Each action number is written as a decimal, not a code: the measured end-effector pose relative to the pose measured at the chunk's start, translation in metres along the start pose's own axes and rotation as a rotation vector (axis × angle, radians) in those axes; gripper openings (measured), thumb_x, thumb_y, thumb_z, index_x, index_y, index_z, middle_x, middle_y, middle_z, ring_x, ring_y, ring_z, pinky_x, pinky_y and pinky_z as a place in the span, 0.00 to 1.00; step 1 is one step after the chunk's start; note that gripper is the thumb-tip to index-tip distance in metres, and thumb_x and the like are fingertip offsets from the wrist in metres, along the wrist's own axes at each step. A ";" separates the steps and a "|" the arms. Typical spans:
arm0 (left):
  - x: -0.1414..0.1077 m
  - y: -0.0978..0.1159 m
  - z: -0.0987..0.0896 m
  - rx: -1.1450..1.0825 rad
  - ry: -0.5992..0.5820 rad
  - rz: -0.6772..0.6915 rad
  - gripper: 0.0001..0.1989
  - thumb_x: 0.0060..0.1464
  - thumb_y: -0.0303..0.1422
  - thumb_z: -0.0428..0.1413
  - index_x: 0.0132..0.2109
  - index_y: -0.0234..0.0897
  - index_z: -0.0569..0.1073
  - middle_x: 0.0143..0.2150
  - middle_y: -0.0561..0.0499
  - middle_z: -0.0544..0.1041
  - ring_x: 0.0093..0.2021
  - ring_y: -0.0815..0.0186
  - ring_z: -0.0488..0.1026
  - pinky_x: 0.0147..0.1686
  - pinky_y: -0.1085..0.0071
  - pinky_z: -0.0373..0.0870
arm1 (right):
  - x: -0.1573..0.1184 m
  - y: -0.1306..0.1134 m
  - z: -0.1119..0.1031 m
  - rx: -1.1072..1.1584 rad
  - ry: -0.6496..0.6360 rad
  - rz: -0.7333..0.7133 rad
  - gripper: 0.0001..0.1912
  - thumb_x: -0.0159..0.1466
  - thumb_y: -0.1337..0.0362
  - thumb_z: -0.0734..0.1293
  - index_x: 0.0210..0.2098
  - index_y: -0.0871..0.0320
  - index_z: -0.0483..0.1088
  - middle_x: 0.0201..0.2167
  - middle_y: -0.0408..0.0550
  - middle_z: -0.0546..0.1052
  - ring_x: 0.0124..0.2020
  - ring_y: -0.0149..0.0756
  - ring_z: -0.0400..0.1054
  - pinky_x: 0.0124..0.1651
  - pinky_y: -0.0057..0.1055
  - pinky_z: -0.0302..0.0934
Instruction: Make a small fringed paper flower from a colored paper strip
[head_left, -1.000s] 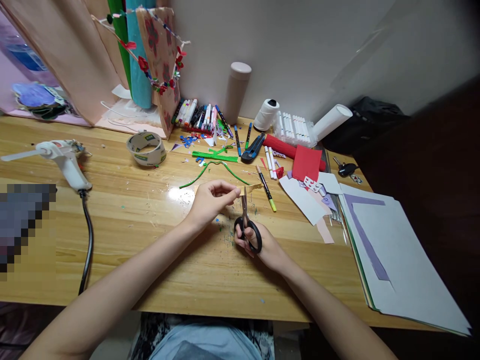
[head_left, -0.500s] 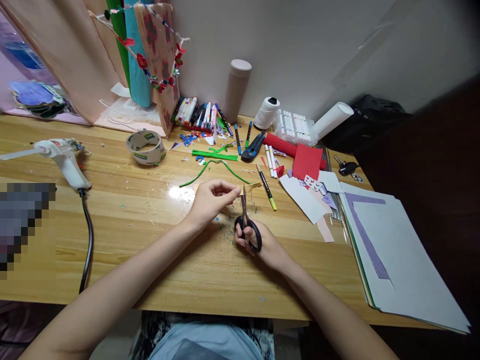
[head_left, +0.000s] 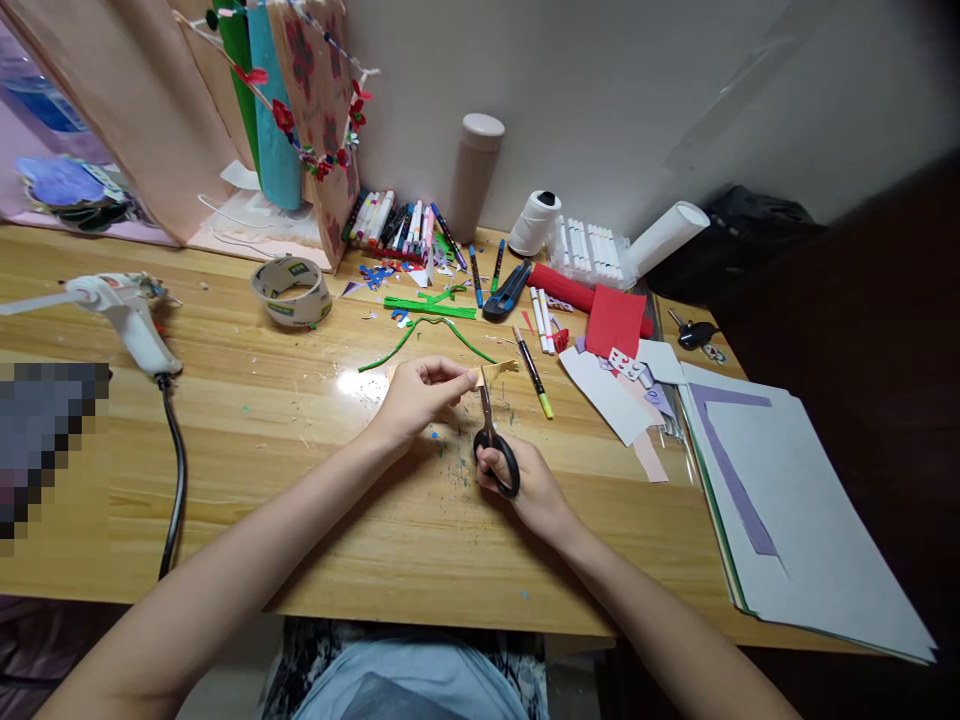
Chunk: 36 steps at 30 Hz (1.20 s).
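Note:
My left hand (head_left: 420, 398) pinches a thin yellowish paper strip (head_left: 504, 368) between thumb and fingers, above the middle of the wooden table. The strip's right end sticks out past the fingertips and looks fringed. Black-handled scissors (head_left: 496, 462) are in my right hand (head_left: 525, 480), with fingers in the handle loops. Their blades point up and away, at the strip just right of my left fingertips. Behind my hands lies a bent green stem (head_left: 397, 346), and a yellow-tipped marker (head_left: 534, 374) rests to the right.
A glue gun (head_left: 127, 320) and a tape roll (head_left: 291, 292) are on the left. Further back are a blue-black cutter (head_left: 507, 291), green strips (head_left: 429, 308) and markers (head_left: 390, 225). Red paper (head_left: 615, 320) and a paper stack (head_left: 817, 500) are at right.
The scissors' handles have come closer together and their blades have tilted slightly left. More of the strip's fringed end shows to the right of the blades.

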<state>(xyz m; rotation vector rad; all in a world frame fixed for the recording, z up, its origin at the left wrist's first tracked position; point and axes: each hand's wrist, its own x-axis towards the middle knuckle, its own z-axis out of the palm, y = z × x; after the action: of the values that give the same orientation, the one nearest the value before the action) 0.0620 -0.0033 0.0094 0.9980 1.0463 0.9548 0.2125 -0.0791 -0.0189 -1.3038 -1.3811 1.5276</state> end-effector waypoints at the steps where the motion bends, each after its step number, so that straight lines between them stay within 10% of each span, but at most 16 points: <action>1: 0.000 0.000 0.000 -0.006 -0.007 -0.014 0.14 0.38 0.39 0.64 0.27 0.31 0.74 0.23 0.53 0.72 0.22 0.75 0.63 0.22 0.77 0.59 | -0.001 0.001 0.001 -0.012 0.012 0.003 0.25 0.58 0.41 0.61 0.24 0.58 0.59 0.19 0.40 0.60 0.21 0.27 0.53 0.23 0.25 0.48; 12: 0.010 -0.003 -0.017 0.431 -0.168 -0.010 0.10 0.47 0.38 0.57 0.31 0.33 0.72 0.27 0.48 0.75 0.25 0.69 0.70 0.24 0.74 0.63 | 0.009 -0.024 -0.036 -0.207 0.128 0.064 0.25 0.58 0.43 0.60 0.20 0.58 0.60 0.15 0.40 0.64 0.16 0.26 0.53 0.21 0.25 0.47; 20: 0.004 -0.017 -0.009 1.232 0.161 0.524 0.14 0.55 0.39 0.53 0.44 0.36 0.73 0.42 0.43 0.73 0.42 0.59 0.70 0.36 0.67 0.65 | 0.001 -0.036 -0.106 -1.008 0.668 0.254 0.12 0.55 0.55 0.66 0.29 0.58 0.71 0.29 0.50 0.76 0.30 0.40 0.67 0.28 0.29 0.51; 25: 0.007 -0.034 0.010 1.214 -0.083 0.628 0.10 0.54 0.38 0.54 0.40 0.37 0.72 0.40 0.46 0.72 0.41 0.61 0.69 0.37 0.68 0.64 | 0.001 -0.030 -0.109 -1.150 0.649 0.331 0.11 0.56 0.60 0.66 0.36 0.58 0.74 0.33 0.54 0.78 0.35 0.46 0.70 0.31 0.33 0.54; 29: 0.007 -0.037 0.012 1.100 -0.011 0.611 0.08 0.58 0.32 0.49 0.35 0.36 0.71 0.35 0.47 0.73 0.38 0.63 0.68 0.37 0.68 0.62 | 0.002 -0.029 -0.102 -1.089 0.679 0.020 0.13 0.55 0.63 0.68 0.40 0.60 0.73 0.40 0.56 0.75 0.35 0.44 0.69 0.36 0.36 0.59; 36: -0.004 -0.028 0.015 0.390 -0.118 0.189 0.11 0.55 0.40 0.52 0.34 0.35 0.68 0.29 0.51 0.74 0.28 0.68 0.70 0.30 0.72 0.64 | 0.010 -0.034 -0.067 -0.262 0.250 -0.079 0.15 0.57 0.57 0.67 0.42 0.57 0.72 0.39 0.50 0.76 0.31 0.34 0.69 0.29 0.30 0.64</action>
<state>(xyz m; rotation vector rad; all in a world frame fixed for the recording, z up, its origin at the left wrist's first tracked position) 0.0796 -0.0175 -0.0139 1.4792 1.0748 0.8465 0.2693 -0.0443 0.0163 -1.5205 -1.4837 1.1149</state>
